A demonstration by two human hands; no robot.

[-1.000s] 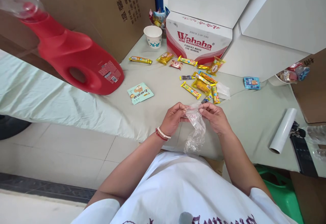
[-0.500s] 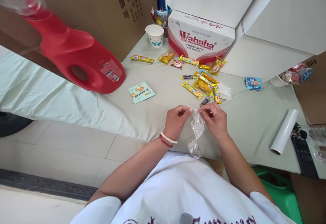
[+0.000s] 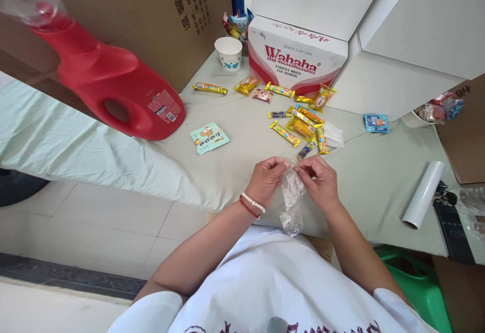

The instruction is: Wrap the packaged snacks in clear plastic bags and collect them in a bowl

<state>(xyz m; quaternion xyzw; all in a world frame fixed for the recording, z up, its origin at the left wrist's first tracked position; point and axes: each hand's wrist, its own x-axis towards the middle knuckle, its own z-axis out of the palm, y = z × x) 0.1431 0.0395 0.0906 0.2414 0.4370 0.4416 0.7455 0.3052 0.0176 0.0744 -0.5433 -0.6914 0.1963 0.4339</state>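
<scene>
Left hand (image 3: 267, 179) and right hand (image 3: 318, 179) at frame centre, both pinching crumpled clear plastic bag (image 3: 292, 196), wrapped snacks (image 3: 301, 127) just above, red jug (image 3: 117, 80) at upper left.

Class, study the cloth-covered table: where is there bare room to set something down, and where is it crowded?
Bare cloth lies between the green packet and the left hand, and between the right hand and the white roll. It is crowded before the Wahaha box, where wrapped snacks cluster, some overlapping.

Snacks (image 3: 301, 128) lie on the table (image 3: 244, 131), behind the bag (image 3: 292, 191) between the hands (image 3: 267, 179) and before a box (image 3: 295, 55).
</scene>
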